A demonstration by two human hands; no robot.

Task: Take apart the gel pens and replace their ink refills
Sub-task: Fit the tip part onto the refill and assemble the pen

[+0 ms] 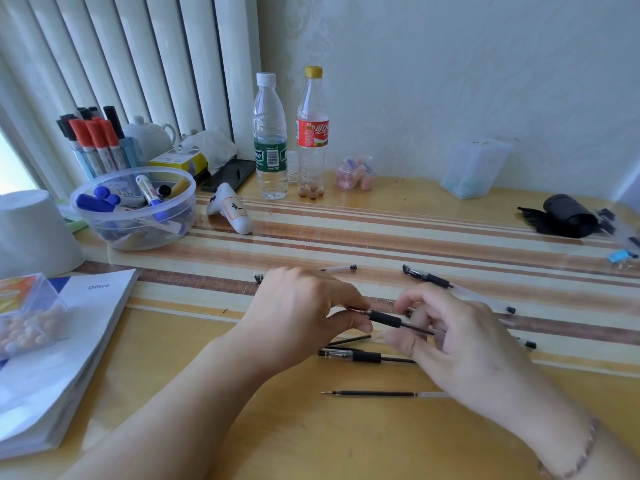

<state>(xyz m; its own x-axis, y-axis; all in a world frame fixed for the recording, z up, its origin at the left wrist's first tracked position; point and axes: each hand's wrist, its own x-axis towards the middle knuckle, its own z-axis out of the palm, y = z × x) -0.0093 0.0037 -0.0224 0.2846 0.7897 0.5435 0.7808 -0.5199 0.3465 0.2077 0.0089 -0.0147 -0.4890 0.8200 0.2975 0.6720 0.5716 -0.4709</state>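
My left hand (304,313) pinches the tip end of a gel pen (386,319) with a black rubber grip, held just above the table. My right hand (450,337) grips the same pen's clear barrel from the right. Below the hands lies another gel pen (360,356) and beside it a thin black refill (349,340). A loose ink refill (377,393) lies nearer to me. A capped pen (450,285) rests behind my right hand. Another clear pen (341,269) lies behind my left hand, partly hidden.
A clear bowl of markers (133,209), a marker cup (100,147), two bottles (272,140) (311,133) and a white controller (230,207) stand at the back. A booklet (62,344) and a plastic box (29,313) lie left. A black roll (568,216) sits right.
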